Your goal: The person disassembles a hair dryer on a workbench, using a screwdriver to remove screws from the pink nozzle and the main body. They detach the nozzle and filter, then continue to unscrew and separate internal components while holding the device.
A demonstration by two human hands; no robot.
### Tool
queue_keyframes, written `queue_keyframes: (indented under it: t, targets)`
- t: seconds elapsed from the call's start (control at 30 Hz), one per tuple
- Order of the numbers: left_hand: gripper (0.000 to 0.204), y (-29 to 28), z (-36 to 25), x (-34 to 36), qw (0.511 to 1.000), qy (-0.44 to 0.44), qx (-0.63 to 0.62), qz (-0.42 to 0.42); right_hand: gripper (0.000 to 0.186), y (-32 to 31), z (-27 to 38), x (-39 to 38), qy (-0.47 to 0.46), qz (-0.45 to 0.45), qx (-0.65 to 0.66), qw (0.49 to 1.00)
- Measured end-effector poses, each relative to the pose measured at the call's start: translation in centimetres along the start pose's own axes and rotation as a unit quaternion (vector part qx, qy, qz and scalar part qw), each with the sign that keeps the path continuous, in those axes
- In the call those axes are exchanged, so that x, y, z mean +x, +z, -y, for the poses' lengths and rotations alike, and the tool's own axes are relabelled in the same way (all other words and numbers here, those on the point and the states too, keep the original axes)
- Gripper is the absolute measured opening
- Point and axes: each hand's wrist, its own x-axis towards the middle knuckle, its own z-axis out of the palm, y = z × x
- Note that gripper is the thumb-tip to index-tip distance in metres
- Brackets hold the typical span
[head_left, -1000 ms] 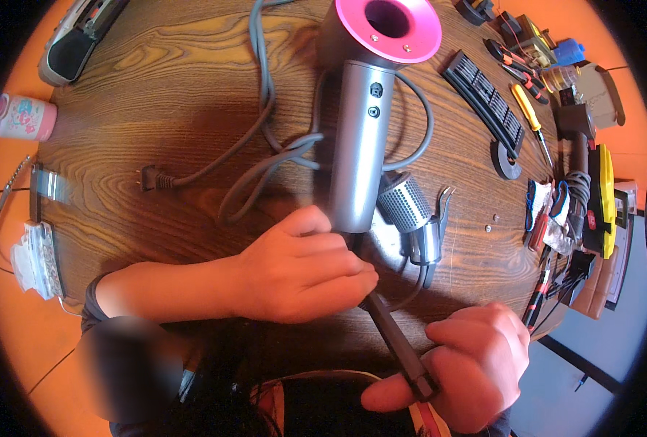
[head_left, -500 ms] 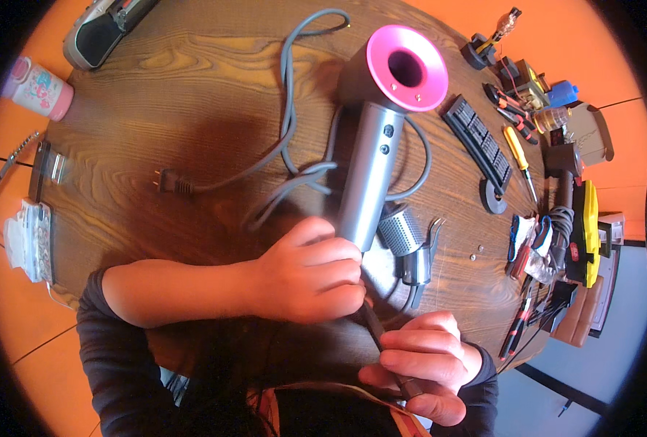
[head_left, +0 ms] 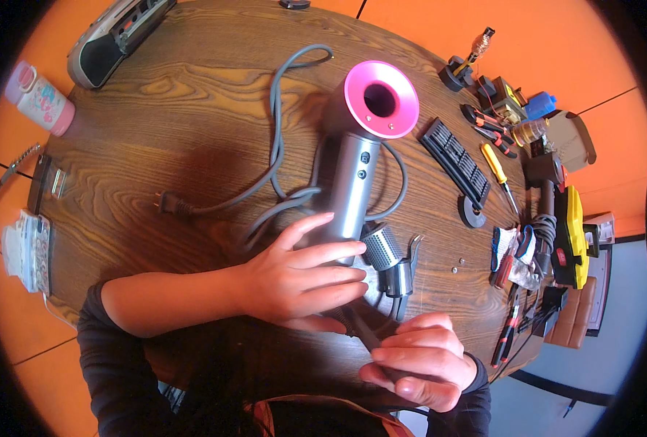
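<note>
The hair dryer [head_left: 356,167], grey with a pink ring head, lies on the wooden counter [head_left: 156,146]. The left hand [head_left: 294,277] rests on its handle base, fingers spread over it. The right hand [head_left: 418,360] has its fingers clamped on the dryer's dark cord end [head_left: 363,331]. A pink patterned bottle [head_left: 40,98] stands at the counter's far left edge.
</note>
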Motion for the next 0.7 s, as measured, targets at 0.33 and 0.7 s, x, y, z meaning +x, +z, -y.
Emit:
queue_keyframes:
  t: [0.33, 0.7]
  targets:
    - [0.044, -0.1, 0.1, 0.1, 1.000, -0.011, -0.003, 0.009, 0.056, 0.2, -0.3, 0.9, -0.014, -0.052, 0.054, 0.997]
    - [0.046, -0.1, 0.1, 0.0, 1.000, -0.019, 0.002, 0.014, 0.038, -0.6, -0.5, 1.8, -0.016, 0.001, 0.069, 0.997]
